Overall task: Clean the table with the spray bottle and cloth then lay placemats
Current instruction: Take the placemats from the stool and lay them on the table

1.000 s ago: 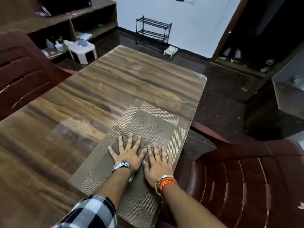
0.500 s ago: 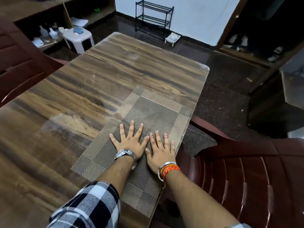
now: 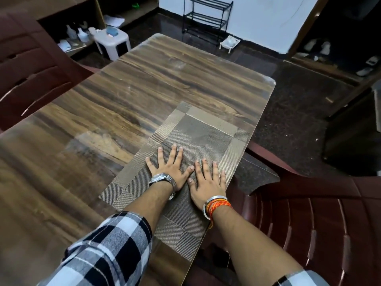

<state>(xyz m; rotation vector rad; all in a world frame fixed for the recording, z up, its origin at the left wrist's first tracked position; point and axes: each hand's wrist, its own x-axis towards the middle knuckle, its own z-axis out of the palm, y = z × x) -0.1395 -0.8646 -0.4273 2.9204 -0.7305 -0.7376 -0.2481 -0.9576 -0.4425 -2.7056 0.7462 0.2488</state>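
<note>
The woven placemat [image 3: 198, 141] lies flat along the right edge of the wooden table [image 3: 127, 96] — your left hand [image 3: 172, 169] and right hand [image 3: 208, 180] both press on it, palms down, fingers straight and spread, thumbs nearly touching. Just beside that edge stands a maroon plastic chair [image 3: 321, 219].

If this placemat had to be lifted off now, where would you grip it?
Probably the placemat by its right long edge, pinched from the chair side: it lies flat, and only that edge runs along the table rim, letting a thumb slip beneath.
</note>
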